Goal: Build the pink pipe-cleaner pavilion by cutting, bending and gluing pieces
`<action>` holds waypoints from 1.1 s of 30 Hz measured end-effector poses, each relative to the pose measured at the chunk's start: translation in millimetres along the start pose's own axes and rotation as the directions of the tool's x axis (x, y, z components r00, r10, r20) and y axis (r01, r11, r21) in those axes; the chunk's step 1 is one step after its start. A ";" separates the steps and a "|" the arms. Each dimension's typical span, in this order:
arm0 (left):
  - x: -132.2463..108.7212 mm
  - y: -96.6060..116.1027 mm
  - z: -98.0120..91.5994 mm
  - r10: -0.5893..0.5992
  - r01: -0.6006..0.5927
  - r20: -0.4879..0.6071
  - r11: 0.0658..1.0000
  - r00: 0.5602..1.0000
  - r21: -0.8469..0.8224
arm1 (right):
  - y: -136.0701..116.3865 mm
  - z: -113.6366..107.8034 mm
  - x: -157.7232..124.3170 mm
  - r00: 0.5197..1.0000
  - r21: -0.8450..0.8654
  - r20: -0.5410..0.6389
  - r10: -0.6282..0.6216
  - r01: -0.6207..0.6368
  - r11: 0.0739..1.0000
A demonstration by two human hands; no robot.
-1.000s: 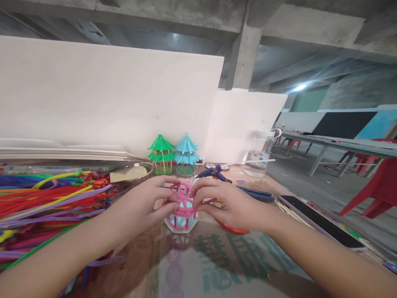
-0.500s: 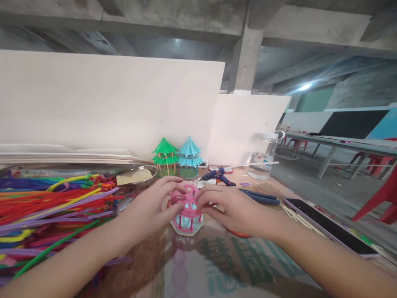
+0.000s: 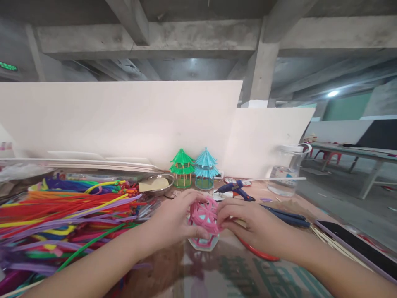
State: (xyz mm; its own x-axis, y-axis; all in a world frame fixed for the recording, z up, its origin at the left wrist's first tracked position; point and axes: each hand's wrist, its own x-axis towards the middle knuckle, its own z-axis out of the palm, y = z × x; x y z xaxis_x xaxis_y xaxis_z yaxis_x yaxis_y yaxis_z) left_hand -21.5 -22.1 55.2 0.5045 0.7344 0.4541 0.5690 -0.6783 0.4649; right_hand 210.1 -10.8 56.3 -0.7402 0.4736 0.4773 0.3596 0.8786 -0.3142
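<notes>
A small pink pipe-cleaner pavilion (image 3: 204,225) stands on the table, its round spoked pink roof (image 3: 203,213) tilted toward me. My left hand (image 3: 173,223) grips the roof from the left, fingers curled round its rim. My right hand (image 3: 248,221) pinches the roof's right edge with thumb and fingers. Both hands are closed on the same pink piece. Its pale hexagonal base (image 3: 204,244) rests on the table below.
A pile of coloured pipe cleaners (image 3: 62,219) lies at the left. Finished green (image 3: 182,167) and blue (image 3: 205,168) pavilions stand at the back by white boards. A blue glue gun (image 3: 234,189), a clear jar (image 3: 287,176), scissors (image 3: 288,215), wooden sticks and a dark tray (image 3: 350,244) lie right.
The view has shifted left and up. The pink roof has tipped toward me between both hands; the hands kept hold of it.
</notes>
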 end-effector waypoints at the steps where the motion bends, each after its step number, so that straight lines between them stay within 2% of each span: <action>1: -0.1 0.2 0.3 0.005 -0.005 0.003 1.000 1.000 0.003 | -0.2 -0.3 0.1 1.000 -0.005 0.006 -0.005 0.005 1.000; 7: 0.4 0.4 3.3 -0.018 0.018 -0.003 1.000 1.000 -0.004 | 0.1 -2.9 -0.7 0.996 -0.070 -0.008 -0.092 0.092 0.993; 12: 3.2 2.7 2.7 -0.023 0.022 0.010 0.999 1.000 0.048 | -3.2 -7.7 -1.1 0.996 -0.089 0.017 -0.092 0.093 0.992; 18: 2.4 12.6 -5.4 0.166 -0.162 -0.002 0.967 0.986 0.195 | -6.0 -10.7 0.1 0.992 -0.078 0.001 -0.126 0.126 0.989; 23: 2.2 16.4 -7.4 0.347 -0.328 -0.009 0.894 0.938 0.306 | -7.1 -11.4 0.2 0.991 -0.090 -0.011 -0.130 0.129 0.988; 28: 3.5 18.4 -4.2 0.395 -0.373 0.008 0.860 0.919 0.347 | -8.4 -12.0 0.3 0.992 -0.078 -0.003 -0.128 0.128 0.989; 33: 3.4 22.1 -2.8 0.391 -0.371 0.019 0.855 0.920 0.363 | -8.0 -10.9 -0.2 0.993 -0.081 -0.006 -0.118 0.118 0.990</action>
State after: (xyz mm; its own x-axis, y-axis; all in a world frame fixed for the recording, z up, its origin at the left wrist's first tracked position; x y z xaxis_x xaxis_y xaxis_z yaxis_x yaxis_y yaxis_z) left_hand -9.0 -34.7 69.2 0.6990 0.4106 0.5855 0.5348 -0.8437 -0.0467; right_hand 213.5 -17.3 67.8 -0.7744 0.3665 0.5158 0.3150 0.9303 -0.1881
